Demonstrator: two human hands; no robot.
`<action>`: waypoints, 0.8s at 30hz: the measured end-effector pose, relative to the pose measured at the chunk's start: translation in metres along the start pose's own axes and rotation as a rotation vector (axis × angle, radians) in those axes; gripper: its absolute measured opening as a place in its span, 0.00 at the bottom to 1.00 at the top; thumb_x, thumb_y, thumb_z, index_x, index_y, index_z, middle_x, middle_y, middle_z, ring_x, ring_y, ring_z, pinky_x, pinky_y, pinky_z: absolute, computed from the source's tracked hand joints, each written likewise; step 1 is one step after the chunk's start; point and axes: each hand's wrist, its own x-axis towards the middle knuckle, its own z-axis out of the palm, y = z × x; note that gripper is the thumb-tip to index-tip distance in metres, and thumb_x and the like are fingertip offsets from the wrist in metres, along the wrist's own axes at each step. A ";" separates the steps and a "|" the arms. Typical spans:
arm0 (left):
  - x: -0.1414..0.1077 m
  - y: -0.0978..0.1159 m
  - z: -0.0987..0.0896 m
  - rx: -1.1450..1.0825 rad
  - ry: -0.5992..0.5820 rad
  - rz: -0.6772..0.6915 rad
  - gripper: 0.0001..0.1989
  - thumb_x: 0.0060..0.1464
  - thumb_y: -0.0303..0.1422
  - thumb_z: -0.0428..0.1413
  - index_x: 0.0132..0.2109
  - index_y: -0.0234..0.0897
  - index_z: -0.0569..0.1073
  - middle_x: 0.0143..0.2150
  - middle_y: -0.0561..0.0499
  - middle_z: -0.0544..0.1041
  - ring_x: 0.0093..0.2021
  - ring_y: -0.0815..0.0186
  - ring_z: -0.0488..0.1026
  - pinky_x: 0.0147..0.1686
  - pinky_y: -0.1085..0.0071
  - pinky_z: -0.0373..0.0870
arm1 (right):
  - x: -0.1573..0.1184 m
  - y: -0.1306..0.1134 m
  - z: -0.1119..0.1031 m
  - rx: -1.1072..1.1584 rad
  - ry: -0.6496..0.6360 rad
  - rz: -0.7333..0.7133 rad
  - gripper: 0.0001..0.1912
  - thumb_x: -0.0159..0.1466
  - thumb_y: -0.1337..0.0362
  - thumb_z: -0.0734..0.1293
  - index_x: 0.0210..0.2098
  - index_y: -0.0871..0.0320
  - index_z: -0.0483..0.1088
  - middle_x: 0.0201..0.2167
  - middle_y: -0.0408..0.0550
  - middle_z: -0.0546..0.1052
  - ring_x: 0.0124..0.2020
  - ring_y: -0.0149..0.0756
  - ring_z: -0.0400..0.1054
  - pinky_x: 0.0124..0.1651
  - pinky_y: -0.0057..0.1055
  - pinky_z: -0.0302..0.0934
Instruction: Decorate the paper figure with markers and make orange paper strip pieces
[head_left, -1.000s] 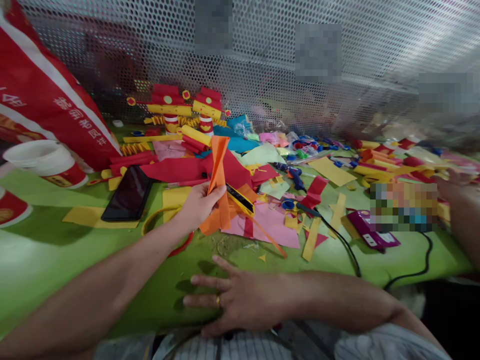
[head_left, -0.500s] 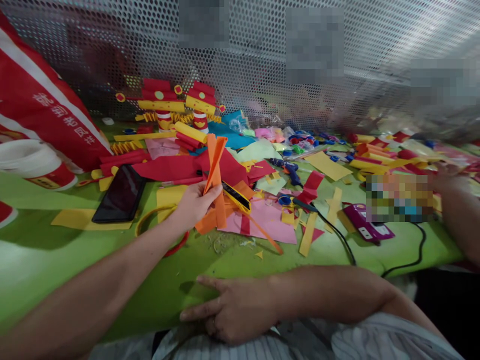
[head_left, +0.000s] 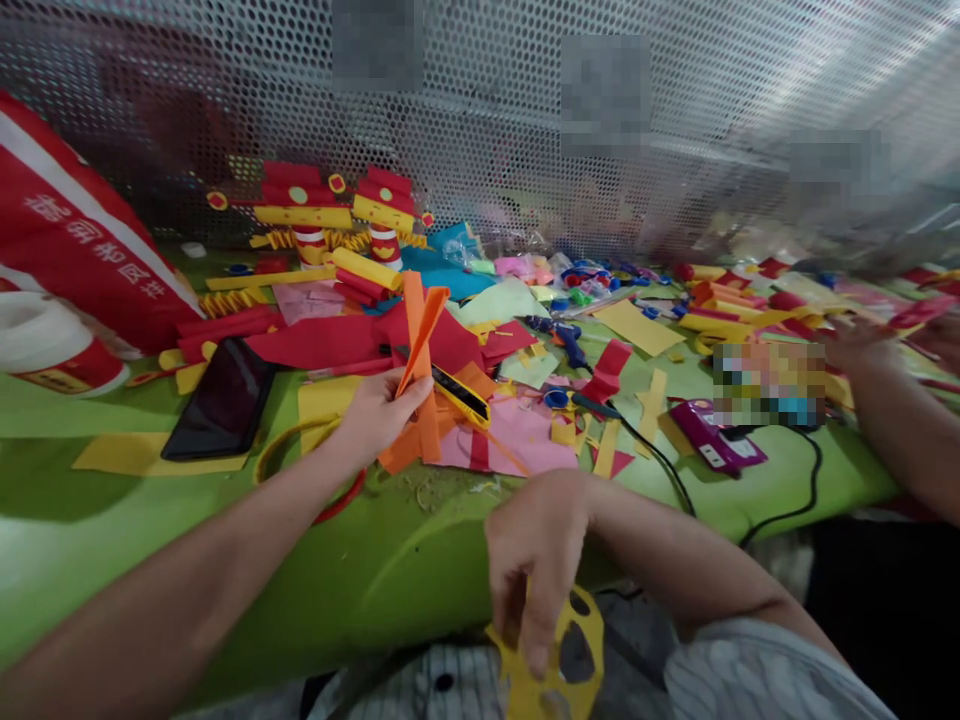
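Note:
My left hand [head_left: 379, 412] is closed around folded orange paper strips [head_left: 426, 372], which stand up crossed from the fingers. Just right of them lies a yellow and black utility knife [head_left: 466, 398] on paper scraps. Close to my lap, below the table edge, my right hand [head_left: 538, 545] points downward. Its fingers grip a yellow paper cut-out [head_left: 592, 640] with several holes; its lower end leaves the frame. Pink paper [head_left: 525, 432] lies beneath the scraps between my hands.
A phone [head_left: 219, 398], a paper cup [head_left: 56, 345] and a red bag [head_left: 75, 230] are at left. Two paper figures [head_left: 304, 215] stand at the back. A glue gun [head_left: 562, 340], a purple power strip [head_left: 716, 437] and cable occupy the right, with another person's hand [head_left: 862, 345] beyond.
My right hand has moved to the right from above my lap, and its spread fingers are now closed on the yellow cut-out. My left hand still grips the orange strips.

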 end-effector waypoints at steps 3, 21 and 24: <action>-0.001 0.001 0.000 0.046 -0.006 0.050 0.15 0.50 0.37 0.52 0.20 0.38 0.59 0.16 0.58 0.56 0.17 0.73 0.53 0.17 0.75 0.48 | -0.012 0.011 -0.004 0.082 0.284 -0.127 0.09 0.55 0.60 0.68 0.28 0.61 0.75 0.25 0.43 0.78 0.30 0.29 0.71 0.33 0.21 0.60; -0.006 -0.002 0.011 0.046 -0.070 0.191 0.10 0.48 0.38 0.53 0.25 0.38 0.63 0.22 0.58 0.61 0.23 0.71 0.57 0.24 0.74 0.55 | 0.023 0.037 -0.019 0.385 1.282 -0.052 0.06 0.56 0.64 0.63 0.24 0.58 0.64 0.18 0.38 0.67 0.16 0.24 0.60 0.21 0.23 0.54; -0.007 0.003 0.011 -0.283 -0.061 0.141 0.15 0.49 0.46 0.52 0.33 0.38 0.67 0.22 0.58 0.60 0.21 0.72 0.56 0.22 0.74 0.55 | 0.019 0.039 -0.023 0.597 1.374 -0.180 0.08 0.52 0.61 0.66 0.23 0.58 0.64 0.14 0.35 0.65 0.14 0.23 0.58 0.19 0.23 0.53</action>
